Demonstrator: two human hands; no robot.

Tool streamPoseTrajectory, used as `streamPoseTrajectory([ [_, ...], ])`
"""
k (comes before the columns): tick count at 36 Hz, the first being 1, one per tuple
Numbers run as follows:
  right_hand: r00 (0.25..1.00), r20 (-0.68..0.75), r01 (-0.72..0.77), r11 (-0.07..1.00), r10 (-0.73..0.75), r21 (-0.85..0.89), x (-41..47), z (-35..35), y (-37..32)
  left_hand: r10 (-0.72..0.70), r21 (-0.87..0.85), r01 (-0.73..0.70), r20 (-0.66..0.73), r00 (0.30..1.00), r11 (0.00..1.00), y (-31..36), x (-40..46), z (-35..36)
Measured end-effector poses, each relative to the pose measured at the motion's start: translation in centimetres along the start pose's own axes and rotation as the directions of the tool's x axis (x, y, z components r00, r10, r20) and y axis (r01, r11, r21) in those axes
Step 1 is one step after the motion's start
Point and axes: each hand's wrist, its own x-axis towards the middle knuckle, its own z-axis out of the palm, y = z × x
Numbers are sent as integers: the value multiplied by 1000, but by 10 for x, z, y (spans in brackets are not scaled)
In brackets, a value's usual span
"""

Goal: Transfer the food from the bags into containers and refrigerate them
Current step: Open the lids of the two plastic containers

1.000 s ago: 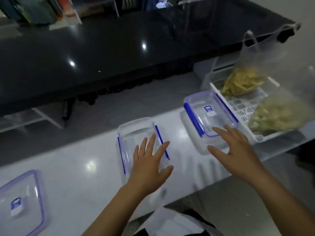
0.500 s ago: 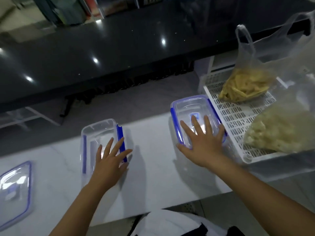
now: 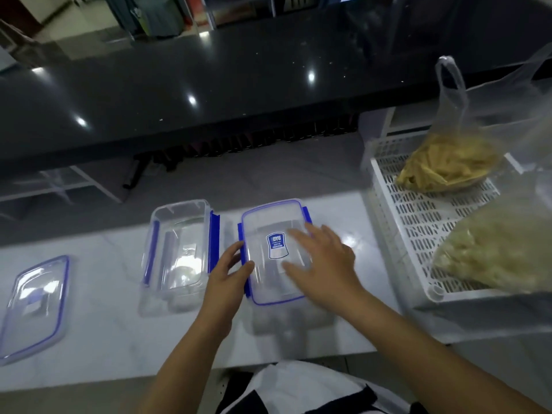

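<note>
hands | left hand (image 3: 227,273) pinches lidded container (image 3: 270,283) clip; right hand (image 3: 325,264) flat atop it

Lidded container (image 3: 276,246) stands beside open container (image 3: 179,249); yellow bag (image 3: 448,165) and pale bag (image 3: 501,252) lie in tray (image 3: 418,222).

Head-worn camera looks steeply down, close over the counter (image 3: 104,339).

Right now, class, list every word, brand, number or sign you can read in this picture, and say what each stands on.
"DYU": the top line of the blue label on the lid of the closed container. It is blurred, so this reading is uncertain.
Smaller lines below it on that label: too small to read.
Sticker on the loose lid at the left: too blurred to read.
No other text can be read.
</note>
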Motion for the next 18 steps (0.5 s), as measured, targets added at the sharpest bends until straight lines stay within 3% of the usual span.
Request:
streamPoseTrajectory([
  [2, 994, -69, -65, 961, 87, 270, 5, -11, 13, -12, -25, 12, 4, 1000, 1000, -1, 2, -3],
  [5, 979, 34, -188, 832, 200, 522, 13, -14, 25, -20, -61, 22, 30, 999, 998, -1, 3, -8],
  [18, 938, 64, -288, 661, 341, 693, 19, -11, 36, -55, -94, 62, 78, 995, 994, -7, 15, -21],
])
